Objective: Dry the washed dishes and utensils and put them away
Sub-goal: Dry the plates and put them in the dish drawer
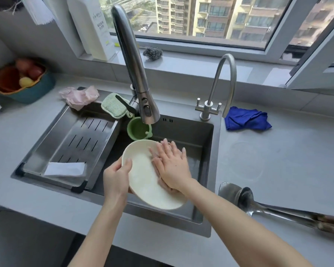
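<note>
Cream plate [143, 178] is held tilted over the sink [201, 135], at the centre of the view, not touching the basin floor. Left hand [116, 178] grips the plate rim at its 9 o'clock edge, fingers [128, 164] curled over the lip. Right hand [172, 166] lies flat on the plate's inner face at the 3 o'clock side, fingers [173, 149] straight and spread, holding nothing. There is a pinkish patch under that palm; can't tell if it is cloth or a reflection.

Green cup [138, 130] sits in the sink at 12 o'clock from the plate, just under the big faucet [135, 70] head. Green sponge [113, 105] is on the sink edge at 11 o'clock, with a pink crumpled cloth [79, 97] further out the same way. Slotted drain tray [75, 145] spans the sink's side at 9 o'clock, with a white folded sheet [65, 169] on it. Small faucet [222, 83] is at 1 o'clock and a blue cloth [246, 118] lies on the desk [278, 180] at 2 o'clock. Steel utensils [258, 205] lie on the desk at 4 o'clock. Fruit basket [21, 79] is far out at 10 o'clock. Steel scourer [152, 53] and a white bottle [93, 26] are on the window sill at 12 o'clock.
</note>
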